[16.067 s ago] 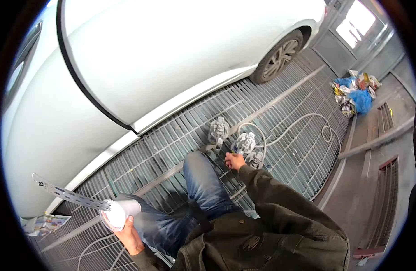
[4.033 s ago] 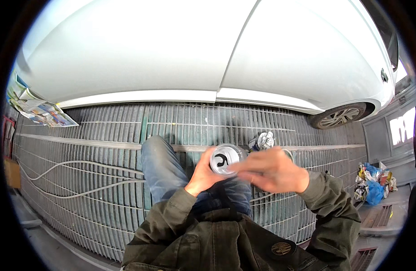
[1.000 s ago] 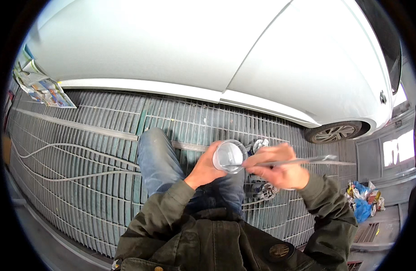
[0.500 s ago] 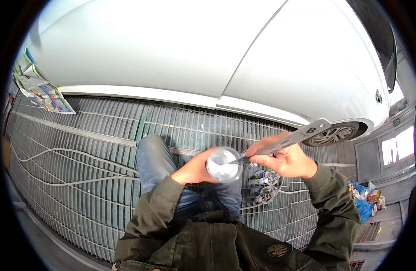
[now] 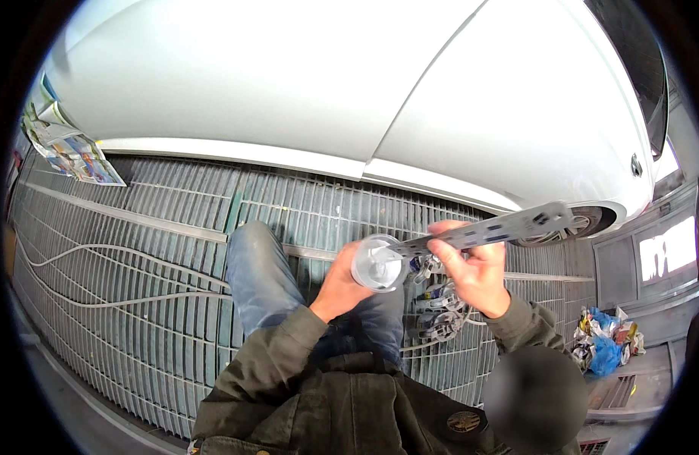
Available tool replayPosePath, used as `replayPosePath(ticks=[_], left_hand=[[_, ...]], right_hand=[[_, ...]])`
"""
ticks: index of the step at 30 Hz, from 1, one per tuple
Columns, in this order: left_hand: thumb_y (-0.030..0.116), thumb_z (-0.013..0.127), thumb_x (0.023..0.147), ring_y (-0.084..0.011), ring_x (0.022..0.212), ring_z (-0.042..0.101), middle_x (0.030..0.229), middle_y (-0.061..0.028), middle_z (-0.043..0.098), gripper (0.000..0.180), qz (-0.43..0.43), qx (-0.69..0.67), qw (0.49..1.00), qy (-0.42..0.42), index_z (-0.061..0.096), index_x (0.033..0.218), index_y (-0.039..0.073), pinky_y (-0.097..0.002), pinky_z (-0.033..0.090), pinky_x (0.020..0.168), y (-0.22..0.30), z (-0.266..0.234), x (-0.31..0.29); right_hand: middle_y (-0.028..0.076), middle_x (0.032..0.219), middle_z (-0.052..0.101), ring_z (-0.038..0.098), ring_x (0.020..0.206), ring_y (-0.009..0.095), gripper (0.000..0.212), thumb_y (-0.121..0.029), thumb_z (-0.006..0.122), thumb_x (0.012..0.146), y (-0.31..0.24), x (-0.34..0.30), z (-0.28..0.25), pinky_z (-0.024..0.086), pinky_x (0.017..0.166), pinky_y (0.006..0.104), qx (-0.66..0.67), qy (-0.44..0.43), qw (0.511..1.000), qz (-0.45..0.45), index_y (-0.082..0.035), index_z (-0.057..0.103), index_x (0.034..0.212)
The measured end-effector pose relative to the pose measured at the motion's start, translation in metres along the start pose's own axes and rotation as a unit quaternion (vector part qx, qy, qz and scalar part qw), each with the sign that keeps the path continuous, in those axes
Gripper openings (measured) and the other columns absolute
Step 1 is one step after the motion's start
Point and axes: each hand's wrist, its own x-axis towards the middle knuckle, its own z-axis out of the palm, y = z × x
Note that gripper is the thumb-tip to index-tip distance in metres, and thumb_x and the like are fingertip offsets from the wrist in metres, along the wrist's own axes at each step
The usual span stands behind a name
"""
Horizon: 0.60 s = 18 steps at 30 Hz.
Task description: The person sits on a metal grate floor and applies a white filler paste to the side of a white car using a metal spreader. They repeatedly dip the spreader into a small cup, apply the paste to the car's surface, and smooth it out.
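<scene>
My left hand (image 5: 342,282) is wrapped round a clear plastic cup (image 5: 379,282) with whitish-grey liquid in it, held above my lap. Between the thumb and fingers of my right hand (image 5: 474,273) is a long, flat grey mixing stick (image 5: 508,227) with holes and dark marks along it. The stick slants down to the left, its lower end at the cup's mouth. How far that end reaches into the liquid I cannot tell.
A white car (image 5: 289,91) stands close in front, its lower edge above a metal grating floor (image 5: 182,189). Printed paper sheets (image 5: 80,155) hang at its left. Metal and plastic tools (image 5: 440,311) lie beside my legs. A hose (image 5: 137,262) loops leftward; crumpled rubbish (image 5: 607,341) lies right.
My right hand has turned, and the mixing stick now lies flatter, its broad face more in view. The cup has shifted slightly right and up, with my left hand still round it.
</scene>
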Motion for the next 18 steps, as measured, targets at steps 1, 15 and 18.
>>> replayPosePath(ticks=[1,15,18], left_hand=[[0.007,0.087,0.069,-0.0197,0.117,0.056,0.127,-0.009,0.056,0.075,0.015,-0.014,1.0,-0.001,0.047,0.132,0.003,-0.0346,0.045,0.1,0.001,0.0,0.005],[0.008,0.086,0.07,-0.0195,0.116,0.055,0.123,-0.0086,0.056,0.071,-0.019,-0.015,1.0,0.008,0.048,0.13,0.004,-0.0343,0.045,0.099,0.007,0.006,-0.001],[0.006,0.084,0.07,-0.0217,0.117,0.054,0.124,-0.0096,0.055,0.071,-0.003,0.031,0.999,0.011,0.046,0.131,0.005,-0.0353,0.044,0.1,0.006,0.01,0.001]], right_hand=[[0.01,0.098,0.073,0.068,0.074,0.016,0.016,-0.01,0.069,0.089,0.013,-0.003,0.008,0.056,0.064,0.0303,0.018,-0.013,0.998,-0.063,-0.002,0.072,0.103],[0.011,0.092,0.073,0.069,0.071,0.02,0.015,-0.007,0.069,0.089,0.015,-0.011,0.013,0.055,0.062,0.0307,0.016,-0.029,0.999,-0.001,-0.002,0.072,0.102],[0.01,0.09,0.073,0.069,0.072,0.018,0.015,-0.01,0.07,0.088,0.009,-0.02,0.018,0.055,0.063,0.032,0.041,-0.082,0.994,-0.058,0.001,0.072,0.098]])
